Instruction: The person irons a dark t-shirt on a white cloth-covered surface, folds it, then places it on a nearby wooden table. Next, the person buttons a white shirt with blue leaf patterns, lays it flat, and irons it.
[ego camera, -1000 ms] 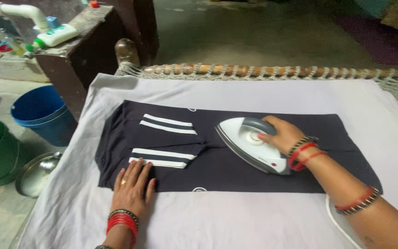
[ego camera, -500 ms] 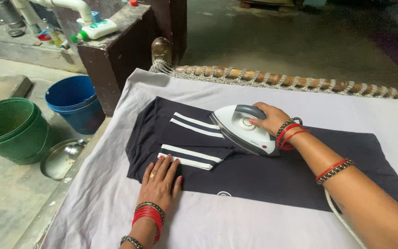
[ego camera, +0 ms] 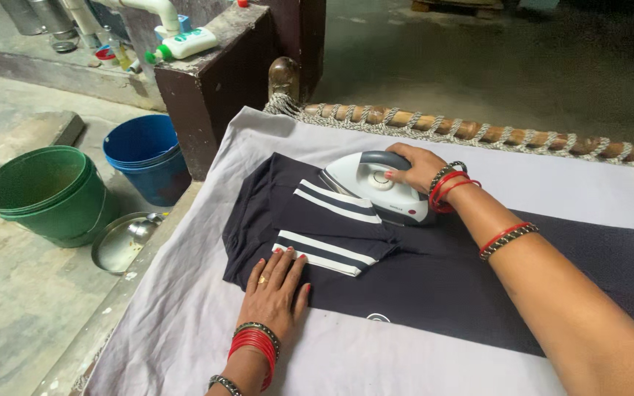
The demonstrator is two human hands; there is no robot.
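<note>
We clamp our right hand (ego camera: 414, 167) on the electric iron (ego camera: 373, 188) atop the dark shirt's (ego camera: 434, 275) far edge, left hand (ego camera: 275, 288) flat, fingers spread on its near-left edge, white sheet (ego camera: 185, 323) bare around it.

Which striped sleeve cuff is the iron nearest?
The upper striped cuff, farther from the person: the iron, held by the right hand, overlaps its end. The lower striped cuff lies at the left hand.

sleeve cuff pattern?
White stripes on dark navy sleeve, head view.
</note>
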